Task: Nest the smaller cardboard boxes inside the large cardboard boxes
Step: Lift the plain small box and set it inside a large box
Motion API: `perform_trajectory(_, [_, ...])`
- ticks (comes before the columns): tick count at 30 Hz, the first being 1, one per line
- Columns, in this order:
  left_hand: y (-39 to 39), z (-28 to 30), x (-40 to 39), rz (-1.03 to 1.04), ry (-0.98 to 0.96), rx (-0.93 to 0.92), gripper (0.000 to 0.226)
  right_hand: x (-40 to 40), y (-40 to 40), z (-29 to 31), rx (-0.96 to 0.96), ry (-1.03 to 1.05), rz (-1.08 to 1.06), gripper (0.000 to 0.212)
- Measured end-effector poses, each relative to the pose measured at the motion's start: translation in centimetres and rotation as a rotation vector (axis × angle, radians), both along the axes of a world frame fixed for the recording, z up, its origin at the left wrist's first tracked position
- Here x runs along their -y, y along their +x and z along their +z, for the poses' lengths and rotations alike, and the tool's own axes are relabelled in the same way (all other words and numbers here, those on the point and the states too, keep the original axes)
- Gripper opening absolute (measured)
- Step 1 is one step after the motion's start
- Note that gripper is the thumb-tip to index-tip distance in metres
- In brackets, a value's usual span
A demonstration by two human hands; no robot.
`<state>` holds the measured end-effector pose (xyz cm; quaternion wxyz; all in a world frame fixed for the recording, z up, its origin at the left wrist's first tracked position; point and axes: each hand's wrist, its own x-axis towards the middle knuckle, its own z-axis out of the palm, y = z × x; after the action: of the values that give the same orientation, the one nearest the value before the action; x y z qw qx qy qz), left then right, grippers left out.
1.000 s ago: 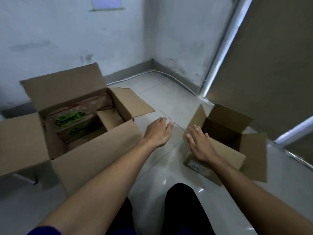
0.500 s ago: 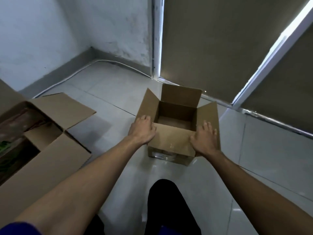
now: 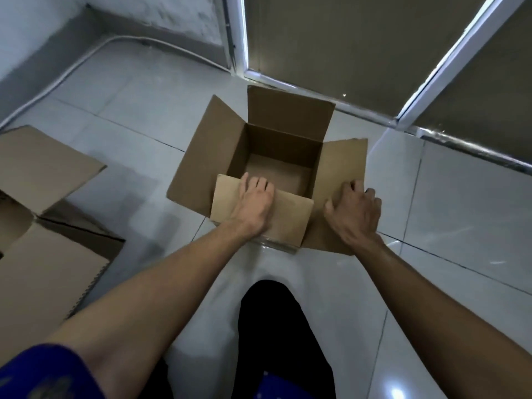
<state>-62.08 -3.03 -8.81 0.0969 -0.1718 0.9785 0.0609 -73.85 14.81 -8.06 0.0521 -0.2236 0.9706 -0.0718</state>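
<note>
Head view: both grips flat, unclenched on small box (image 3: pixel 276 171) flaps — large box (image 3: pixel 43 226) leftward.

The single camera sits on the person's head, looking steeply down and forward along both forearms to the open small cardboard box (image 3: pixel 276 171) on the tiled floor (image 3: pixel 460 214). It is close, wide-angled, bending the room's edges.

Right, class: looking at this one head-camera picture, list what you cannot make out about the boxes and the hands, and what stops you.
- Large box, head view: cut off by the left edge; its inside is not visible.
- Small box: its near wall is hidden by the flap and the left hand.
- Right hand: palm side is hidden; grip on the flap is unclear.
</note>
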Motion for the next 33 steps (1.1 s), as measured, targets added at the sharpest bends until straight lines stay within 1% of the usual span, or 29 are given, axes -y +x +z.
perform_trajectory(2, [0.0, 0.2, 1.0, -0.103, -0.040, -0.072, 0.068, 0.4, -0.3, -0.5, -0.018, 0.099, 0.017, 0.051])
perform_trajectory(4, [0.7, 0.5, 2.0, -0.191, -0.032, -0.143, 0.057, 1.1, -0.9, -0.8, -0.011, 0.125, 0.028, 0.060])
perform_trajectory(6, [1.8, 1.2, 2.7, -0.275, -0.057, -0.188, 0.051, 2.2, -1.8, -0.9, 0.010, 0.069, 0.009, 0.072])
perform_trajectory(8, [3.2, 2.0, 3.6, -0.346, -0.111, -0.252, 0.042, 3.4, -2.7, -0.6, -0.009, -0.021, -0.015, 0.082])
perform_trajectory(11, [6.0, 2.3, 5.6, -0.355, -0.155, -0.331, 0.030, 4.8, -4.3, 0.1, -0.041, -0.164, -0.070, 0.094])
perform_trajectory(12, [7.0, 2.1, 6.3, -0.309, -0.142, -0.345, 0.027, 5.2, -4.8, 0.3, -0.036, -0.200, -0.105, 0.097])
perform_trajectory(13, [7.9, 1.9, 6.8, -0.218, -0.124, -0.346, 0.025, 5.6, -5.3, 0.4, -0.030, -0.230, -0.141, 0.099])
perform_trajectory(15, [9.3, 1.2, 7.5, 0.068, -0.086, -0.305, 0.026, 6.3, -6.5, 0.6, -0.015, -0.275, -0.182, 0.102])
perform_trajectory(17, [10.0, 0.3, 7.9, 0.372, 0.006, -0.299, 0.027, 7.0, -7.7, 0.8, 0.010, -0.295, -0.156, 0.103])
perform_trajectory(19, [10.2, -0.2, 8.3, 0.554, 0.138, -0.343, 0.030, 8.0, -8.8, 1.0, 0.042, -0.320, -0.096, 0.101])
perform_trajectory(21, [10.1, -0.2, 8.5, 0.629, 0.220, -0.361, 0.037, 9.1, -9.5, 1.1, 0.077, -0.355, -0.041, 0.096])
perform_trajectory(23, [9.8, 0.2, 8.7, 0.711, 0.288, -0.381, 0.046, 10.1, -9.5, 1.2, 0.061, -0.365, -0.031, 0.086])
perform_trajectory(24, [9.5, 0.5, 8.8, 0.732, 0.337, -0.400, 0.044, 10.4, -9.4, 1.2, 0.036, -0.364, -0.050, 0.077])
perform_trajectory(26, [9.3, 0.9, 9.4, 0.689, 0.464, -0.423, 0.037, 10.6, -8.9, 1.2, 0.000, -0.353, -0.068, 0.053])
perform_trajectory(27, [9.2, 1.2, 9.8, 0.672, 0.566, -0.432, 0.037, 10.5, -8.5, 1.2, -0.001, -0.328, -0.047, 0.042])
perform_trajectory(28, [9.1, 1.8, 10.3, 0.700, 0.697, -0.456, 0.040, 10.4, -8.1, 1.2, 0.002, -0.297, -0.013, 0.035])
perform_trajectory(30, [8.6, 2.8, 11.3, 0.870, 0.929, -0.527, 0.040, 9.9, -7.2, 1.2, 0.012, -0.251, 0.046, 0.033])
perform_trajectory(31, [8.3, 3.1, 11.8, 0.958, 0.967, -0.543, 0.040, 9.7, -6.6, 1.2, 0.023, -0.236, 0.073, 0.034])
perform_trajectory(32, [8.0, 3.1, 12.2, 1.008, 0.944, -0.538, 0.037, 9.4, -5.9, 1.1, 0.035, -0.221, 0.101, 0.035])
perform_trajectory(33, [7.6, 3.1, 12.4, 0.999, 0.862, -0.501, 0.034, 9.0, -5.1, 0.9, 0.042, -0.202, 0.126, 0.033])
